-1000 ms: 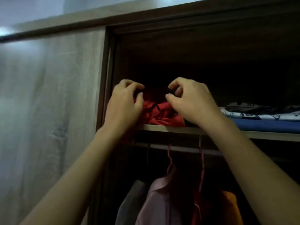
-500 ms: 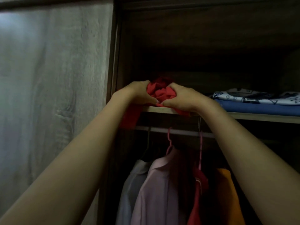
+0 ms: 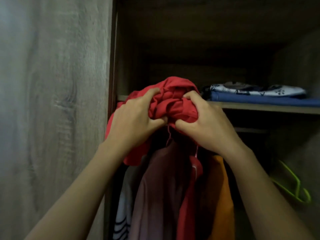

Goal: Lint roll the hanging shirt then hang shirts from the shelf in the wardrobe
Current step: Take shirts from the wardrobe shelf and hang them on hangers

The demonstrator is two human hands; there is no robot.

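A crumpled red shirt is bunched between both my hands in front of the wardrobe shelf. My left hand grips its left side, and a flap of red cloth hangs below that wrist. My right hand grips its right side, fingers dug into the folds. Below them several shirts hang on the rail: a striped one, a mauve one, a red one and an orange one. Pink hanger hooks show just under the bundle.
On the shelf to the right lie a folded blue garment and a white patterned one on top. A lime green empty hanger hangs at the right. The closed wood-grain wardrobe door fills the left.
Both hands closed on the red shirt and pulled it off the shelf toward me and a little downward. The view has tilted down, showing more of the hanging clothes.
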